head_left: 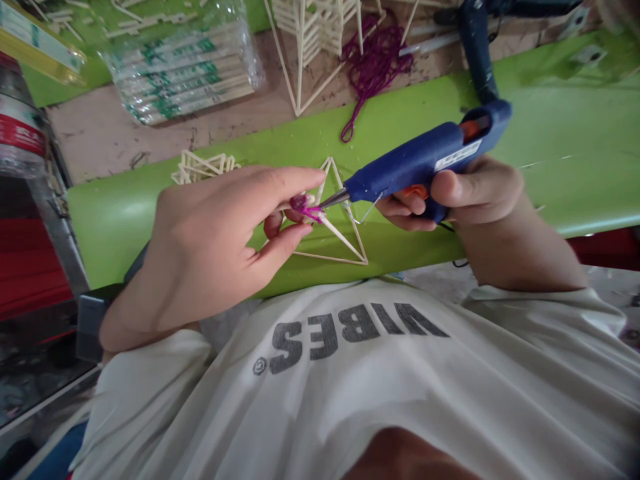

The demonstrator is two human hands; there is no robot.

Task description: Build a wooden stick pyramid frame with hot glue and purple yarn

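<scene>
A blue hot glue gun (405, 160) lies in the grip of my right hand (470, 197), fingers near its orange trigger. Its metal nozzle points left and meets a joint wrapped in purple string (311, 211). My left hand (215, 233) pinches that joint between thumb and fingers. Pale thin wooden sticks (345, 239) run out from the joint to a pointed corner, forming part of a triangular frame. My left fingers hide some of the joint and the frame's left side.
Behind my hands lie a tangle of purple string (375, 63), a larger stick structure (315, 27) and a plastic-wrapped pack of sticks (185, 70). A small stick piece (205, 167) sits beyond my left hand. Bottles (20, 133) stand far left; a dark blue tool (477, 50) is at back right.
</scene>
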